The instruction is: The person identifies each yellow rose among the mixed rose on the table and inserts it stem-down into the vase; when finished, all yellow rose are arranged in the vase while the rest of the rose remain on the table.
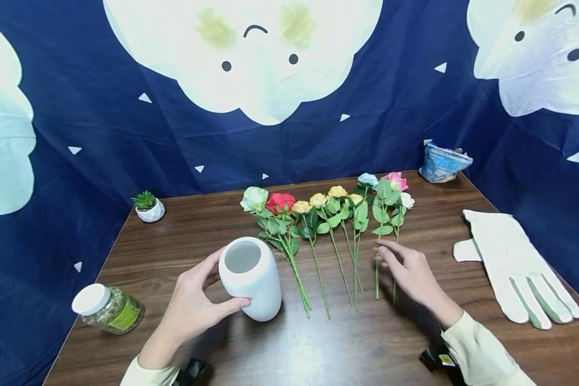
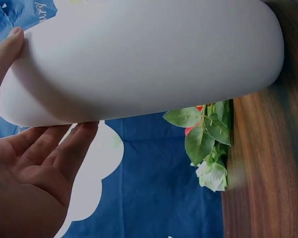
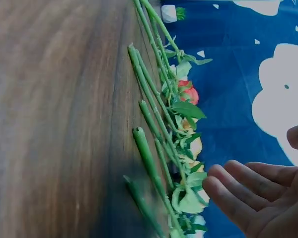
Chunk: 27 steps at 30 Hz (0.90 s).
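Note:
My left hand (image 1: 191,303) holds a white vase (image 1: 262,287) at the table's left centre, its thumb on the near side and its fingers at the far side. The vase stands with its opening up and fills the top of the left wrist view. My right hand (image 1: 412,272) reaches over the stems at the right of a row of artificial flowers, near the pink flower (image 1: 396,181) and white flower (image 1: 407,200). In the right wrist view its fingers (image 3: 238,193) are extended, apart from the thumb, with nothing gripped. A red rose (image 1: 281,202) and several yellow flowers (image 1: 318,200) lie between the hands.
A lidded jar (image 1: 113,311) lies tilted at the left, and a small potted succulent (image 1: 149,210) stands at the back left. White-green gloves (image 1: 516,262) lie on the right. A blue bag (image 1: 443,163) sits in the back right corner, before the dark blue curtain (image 1: 289,150).

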Motion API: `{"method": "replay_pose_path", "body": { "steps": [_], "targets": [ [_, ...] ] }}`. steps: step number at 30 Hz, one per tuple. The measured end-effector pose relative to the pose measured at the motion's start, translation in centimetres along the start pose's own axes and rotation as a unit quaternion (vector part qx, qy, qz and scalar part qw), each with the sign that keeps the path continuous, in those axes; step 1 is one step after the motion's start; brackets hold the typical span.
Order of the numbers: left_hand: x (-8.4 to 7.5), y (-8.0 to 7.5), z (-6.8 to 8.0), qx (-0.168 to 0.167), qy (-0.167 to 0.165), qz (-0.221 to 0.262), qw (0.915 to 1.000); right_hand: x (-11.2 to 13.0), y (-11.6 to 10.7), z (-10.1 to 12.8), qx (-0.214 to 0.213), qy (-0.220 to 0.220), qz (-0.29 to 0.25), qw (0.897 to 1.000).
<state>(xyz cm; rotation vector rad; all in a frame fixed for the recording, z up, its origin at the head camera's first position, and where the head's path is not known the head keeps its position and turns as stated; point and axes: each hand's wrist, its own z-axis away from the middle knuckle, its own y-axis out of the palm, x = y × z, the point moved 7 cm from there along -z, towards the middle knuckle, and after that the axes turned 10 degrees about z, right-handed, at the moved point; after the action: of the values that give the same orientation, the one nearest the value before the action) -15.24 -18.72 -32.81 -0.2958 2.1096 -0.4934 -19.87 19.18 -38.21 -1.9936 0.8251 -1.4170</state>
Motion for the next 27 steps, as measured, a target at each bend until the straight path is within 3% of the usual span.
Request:
{"method": "replay_pose_path", "body": {
  "steps": [5, 13, 18, 27],
  "targets": [
    [0.0, 0.2, 0.0, 0.002, -0.006, 0.007, 1.0, -1.0, 0.8, -1.1, 0.044, 0.067, -0.119, 0.99],
    [0.1, 0.0, 0.1, -0.005, -0.004, 0.014, 0.9999, -1.8, 1.9, -2.9, 0.088, 0.142, -0.264, 0.95],
    [0.1, 0.0, 0.0, -0.005, -0.003, 0.019, 0.9998, -2.3, 3.0, -3.8, 0.128, 0.177, -0.31, 0.925],
    [0.3, 0.2, 0.2, -0.003, -0.003, 0.023, 0.9997, -3.6, 5.3, -4.5, 0.175, 0.201, -0.33, 0.906]
  ]
}}
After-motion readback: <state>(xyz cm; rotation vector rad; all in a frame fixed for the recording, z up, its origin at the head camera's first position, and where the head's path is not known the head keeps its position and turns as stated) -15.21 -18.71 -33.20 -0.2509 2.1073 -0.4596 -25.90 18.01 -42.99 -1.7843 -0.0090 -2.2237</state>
